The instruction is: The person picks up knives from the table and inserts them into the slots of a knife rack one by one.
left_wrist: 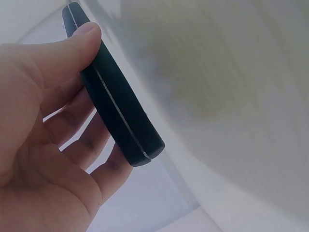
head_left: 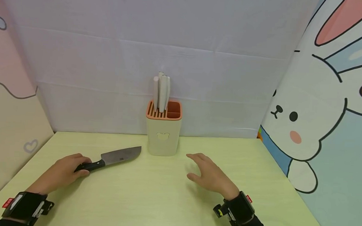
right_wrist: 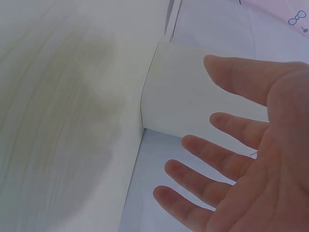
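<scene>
My left hand grips a kitchen knife by its black handle, thumb on one side and fingers on the other. The broad steel blade points right and slightly away, low over the table; whether it touches the surface I cannot tell. A cream knife block with an orange slotted top stands beyond the blade tip, several pale-handled utensils upright in its left slots. To the right of the block, my right hand hovers with fingers extended and thumb apart. Its palm holds nothing.
The pale yellow-green table reaches back to a whitish cloth wall. An open compartment lies on the right of the block's top. Cartoon-printed panels border the table on the left and right.
</scene>
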Demonstrator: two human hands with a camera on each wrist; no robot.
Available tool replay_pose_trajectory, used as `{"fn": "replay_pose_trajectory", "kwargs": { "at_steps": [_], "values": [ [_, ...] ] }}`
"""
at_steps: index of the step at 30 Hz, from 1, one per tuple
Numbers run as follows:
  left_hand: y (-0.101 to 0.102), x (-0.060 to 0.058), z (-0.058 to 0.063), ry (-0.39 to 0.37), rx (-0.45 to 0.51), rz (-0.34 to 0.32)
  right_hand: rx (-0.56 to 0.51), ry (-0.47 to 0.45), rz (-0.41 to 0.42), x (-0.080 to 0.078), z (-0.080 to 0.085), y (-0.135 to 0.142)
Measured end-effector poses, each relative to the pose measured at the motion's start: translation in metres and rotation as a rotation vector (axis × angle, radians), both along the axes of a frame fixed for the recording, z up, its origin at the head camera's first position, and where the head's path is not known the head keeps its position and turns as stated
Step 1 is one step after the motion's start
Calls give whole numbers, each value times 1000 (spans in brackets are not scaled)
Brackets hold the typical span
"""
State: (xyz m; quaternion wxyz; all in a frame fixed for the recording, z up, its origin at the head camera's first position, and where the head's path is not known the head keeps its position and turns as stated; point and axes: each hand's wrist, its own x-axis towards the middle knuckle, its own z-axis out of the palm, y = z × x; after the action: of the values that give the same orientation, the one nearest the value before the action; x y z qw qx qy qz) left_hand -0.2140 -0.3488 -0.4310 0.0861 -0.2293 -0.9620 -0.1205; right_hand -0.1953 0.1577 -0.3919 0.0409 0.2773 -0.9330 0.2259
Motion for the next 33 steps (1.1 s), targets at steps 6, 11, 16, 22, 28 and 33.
{"fn": "replay_pose_trajectory", "kwargs": {
  "at_steps": [6, 11, 16, 22, 28, 33],
  "values": [
    [14, 7, 1, 27, 8, -25, 3, -1, 4, 0, 1, -1],
    [25, 13, 4, 27, 10, -50, 9, 7, 4, 1, 2, -2],
    [27, 19, 4, 48, 0, -54, 17, 5, 4, 0, 2, -3],
    [29, 23, 0, 37, 1, -54, 15, 7, 13, 0, 2, -3],
    [39, 24, 0, 34, 4, -72, 6, 1, 15, 2, 2, -3],
    [50, 23, 0, 44, 17, -109, 7, 4, 12, 2, 2, -3]
  ]
}}
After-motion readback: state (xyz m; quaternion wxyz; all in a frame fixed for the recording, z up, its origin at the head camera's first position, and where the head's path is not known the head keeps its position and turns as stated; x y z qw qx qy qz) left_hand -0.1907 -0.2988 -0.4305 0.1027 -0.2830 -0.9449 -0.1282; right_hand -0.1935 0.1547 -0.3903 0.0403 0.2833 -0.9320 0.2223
